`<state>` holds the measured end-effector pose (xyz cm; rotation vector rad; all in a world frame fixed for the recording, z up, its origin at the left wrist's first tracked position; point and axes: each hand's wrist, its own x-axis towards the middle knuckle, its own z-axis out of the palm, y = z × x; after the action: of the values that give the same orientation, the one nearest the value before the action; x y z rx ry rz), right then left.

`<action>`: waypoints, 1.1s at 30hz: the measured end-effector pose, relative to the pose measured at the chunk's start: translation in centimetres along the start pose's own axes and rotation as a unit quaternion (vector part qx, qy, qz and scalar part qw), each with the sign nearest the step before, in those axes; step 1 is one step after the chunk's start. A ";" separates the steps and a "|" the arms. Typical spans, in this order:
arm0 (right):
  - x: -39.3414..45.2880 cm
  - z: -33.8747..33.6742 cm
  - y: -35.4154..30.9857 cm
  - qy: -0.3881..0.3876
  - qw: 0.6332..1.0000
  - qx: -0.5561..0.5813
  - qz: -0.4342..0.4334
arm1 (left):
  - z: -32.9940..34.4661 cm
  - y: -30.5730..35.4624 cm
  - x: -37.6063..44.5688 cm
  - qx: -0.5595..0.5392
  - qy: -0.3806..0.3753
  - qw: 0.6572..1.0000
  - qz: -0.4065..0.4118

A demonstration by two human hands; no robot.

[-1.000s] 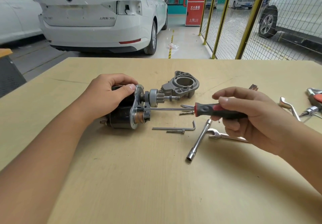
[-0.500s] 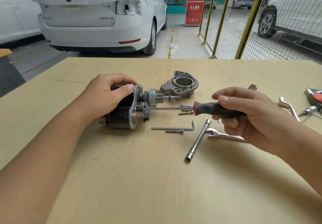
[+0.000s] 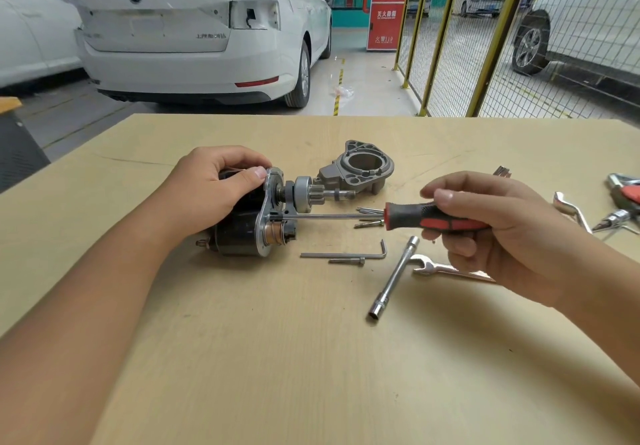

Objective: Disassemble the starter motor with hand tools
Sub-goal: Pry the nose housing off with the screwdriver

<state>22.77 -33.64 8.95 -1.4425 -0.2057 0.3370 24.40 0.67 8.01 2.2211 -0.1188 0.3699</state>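
Observation:
The starter motor (image 3: 242, 233) lies on its side on the wooden table (image 3: 311, 358), black body to the left, silver plate and pinion gear (image 3: 308, 195) facing right. My left hand (image 3: 211, 191) grips the top of its body, thumb against the plate. My right hand (image 3: 491, 223) holds the red and black handle of a screwdriver (image 3: 433, 220). Its shaft runs level to the left and its tip meets the plate between the two cylinders. The removed grey nose housing (image 3: 360, 167) rests just behind the pinion.
Near the motor lie a hex key (image 3: 346, 254), a loose bolt (image 3: 348, 261), an L-shaped socket wrench (image 3: 393, 278), a spanner (image 3: 446, 268) and small screws (image 3: 369, 224). More tools (image 3: 620, 202) sit at the right table edge. Parked cars and a yellow mesh fence stand behind.

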 end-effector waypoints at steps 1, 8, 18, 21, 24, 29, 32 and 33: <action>0.0 -0.1 0.1 -0.010 1.000 0.009 -0.015 | 0.0 0.0 0.0 0.000 -0.002 1.000 0.000; 0.2 0.3 0.2 -0.004 1.000 0.009 0.006 | 0.0 -0.1 0.0 0.003 -0.004 1.000 0.006; 0.1 -0.3 0.2 -0.011 0.999 0.006 -0.032 | -0.1 -0.3 0.1 0.004 -0.004 1.000 0.011; 0.0 0.0 0.2 -0.014 0.999 0.018 -0.031 | 0.0 -0.3 0.1 0.002 -0.004 1.000 0.012; 0.1 0.2 -0.2 -0.005 1.000 0.005 0.023 | 0.0 -0.3 0.1 -0.002 -0.007 1.000 0.010; 0.2 -0.2 -0.3 -0.005 1.000 0.020 0.012 | 0.0 -0.3 0.1 -0.001 -0.006 1.000 0.012; 0.2 -0.6 -0.2 -0.016 0.999 0.040 -0.018 | 0.0 -0.3 0.1 0.000 -0.004 1.000 0.012; 0.2 -0.7 -0.1 -0.014 0.999 0.038 -0.017 | 0.0 -0.3 0.1 -0.002 -0.004 1.000 0.011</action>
<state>23.18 -34.20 8.94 -1.3581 -0.2387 0.3340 24.54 0.86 7.86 2.2186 -0.1474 0.3727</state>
